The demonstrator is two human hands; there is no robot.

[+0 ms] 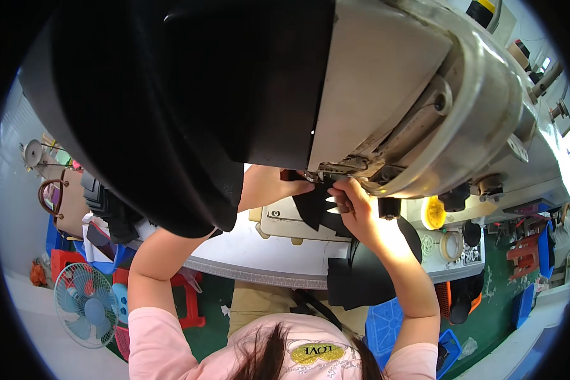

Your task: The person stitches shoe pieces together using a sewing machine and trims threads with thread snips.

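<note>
A sewing machine (386, 76) with a pale metal head fills the upper middle. Close under its presser foot area, my right hand (356, 206) is closed with bent fingers on a piece of black material (307, 206). My left hand (291, 186) comes in from the other side, its thumb stretched toward the same spot. A small dark reddish piece shows beside that thumb. The left fingers are mostly hidden by the machine, so what they hold cannot be made out. More black sheet material (361, 275) hangs over the table's front edge below my right forearm.
The white table (225, 250) has a measuring strip along its curved edge. A large dark shape (139, 114) blocks the upper left. At left are a fan (94, 311), a handbag (69, 202) and stacked black pieces (107, 206). A yellow round item (434, 213) and tape roll (451, 246) are at right.
</note>
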